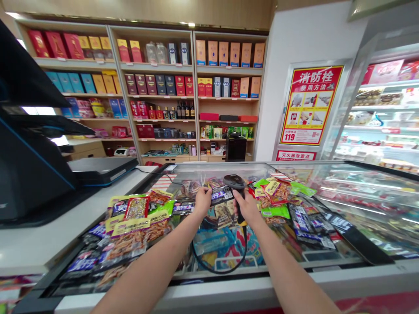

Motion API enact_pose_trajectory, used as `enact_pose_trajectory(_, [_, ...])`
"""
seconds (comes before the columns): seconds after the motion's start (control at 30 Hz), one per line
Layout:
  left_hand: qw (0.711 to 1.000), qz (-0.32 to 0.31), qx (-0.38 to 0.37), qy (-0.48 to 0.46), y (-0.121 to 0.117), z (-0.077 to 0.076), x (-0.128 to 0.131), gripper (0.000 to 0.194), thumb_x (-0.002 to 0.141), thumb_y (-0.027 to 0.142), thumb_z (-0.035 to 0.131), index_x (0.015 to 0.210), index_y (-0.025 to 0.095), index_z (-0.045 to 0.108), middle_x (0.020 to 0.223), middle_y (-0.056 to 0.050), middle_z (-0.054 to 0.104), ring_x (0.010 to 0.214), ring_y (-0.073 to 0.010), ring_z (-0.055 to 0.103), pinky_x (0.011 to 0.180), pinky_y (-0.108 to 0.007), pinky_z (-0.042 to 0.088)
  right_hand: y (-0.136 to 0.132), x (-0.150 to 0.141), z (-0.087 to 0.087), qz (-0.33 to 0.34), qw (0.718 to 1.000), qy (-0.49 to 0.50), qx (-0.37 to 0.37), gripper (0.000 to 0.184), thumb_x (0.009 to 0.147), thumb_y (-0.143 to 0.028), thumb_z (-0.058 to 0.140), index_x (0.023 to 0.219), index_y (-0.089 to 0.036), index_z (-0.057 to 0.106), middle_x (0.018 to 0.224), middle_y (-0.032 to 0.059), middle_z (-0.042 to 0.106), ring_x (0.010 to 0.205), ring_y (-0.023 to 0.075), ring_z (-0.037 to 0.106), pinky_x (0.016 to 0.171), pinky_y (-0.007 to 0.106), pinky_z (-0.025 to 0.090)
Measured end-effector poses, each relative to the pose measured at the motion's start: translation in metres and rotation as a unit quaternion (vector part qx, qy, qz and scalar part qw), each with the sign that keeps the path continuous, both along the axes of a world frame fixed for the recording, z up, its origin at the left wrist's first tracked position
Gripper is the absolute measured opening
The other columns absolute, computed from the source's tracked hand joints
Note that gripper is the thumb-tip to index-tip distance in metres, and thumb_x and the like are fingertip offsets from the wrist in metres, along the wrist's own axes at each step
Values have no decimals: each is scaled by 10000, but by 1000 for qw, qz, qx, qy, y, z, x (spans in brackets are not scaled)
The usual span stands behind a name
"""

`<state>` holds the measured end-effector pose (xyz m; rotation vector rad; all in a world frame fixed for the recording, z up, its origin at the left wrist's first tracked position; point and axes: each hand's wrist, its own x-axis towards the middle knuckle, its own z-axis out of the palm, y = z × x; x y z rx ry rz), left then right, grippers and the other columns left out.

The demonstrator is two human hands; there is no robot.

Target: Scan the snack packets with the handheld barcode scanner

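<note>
Here, your right hand (248,208) clasps a light corded barcode scanner (234,181) by its stiff handle; just beside it, your left hand's (203,201) hold on a soft snack packet (222,194) is unclear.

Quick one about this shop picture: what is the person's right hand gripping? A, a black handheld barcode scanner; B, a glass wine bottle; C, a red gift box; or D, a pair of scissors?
A. The right hand is wrapped around the handle of the black handheld barcode scanner.
</note>
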<state>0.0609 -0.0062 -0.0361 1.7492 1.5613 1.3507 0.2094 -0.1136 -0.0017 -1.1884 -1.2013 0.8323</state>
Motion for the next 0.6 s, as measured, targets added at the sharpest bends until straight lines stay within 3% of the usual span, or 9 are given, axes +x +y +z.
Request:
enact_pose_trajectory(0.1, [999,44,-2,-23,-1,4,-19,104,819,246,511,820,174,586,853,-55,643,870,-198,602,832,-344,466,-1,-4,0,20,1000,-14,-13,363,767,-563,558,813,-217,457,506,-61,512,364,119,499,353,242,420])
enact_pose_trajectory(0.3, [992,109,49,-36,-6,23,-45,65,807,250,471,812,208,521,877,-45,638,887,-192,595,850,-321,449,-2,-8,-3,93,993,-31,-71,375,751,-559,575,767,-202,461,500,-69,515,337,85,479,337,202,407])
enact_pose_trajectory(0.6, [991,119,60,-12,-8,31,-55,66,806,258,461,823,209,502,840,-48,626,849,-197,593,822,-320,446,-9,-10,2,121,986,7,-117,378,741,-548,582,692,-191,465,490,-59,511,337,79,469,318,194,396])
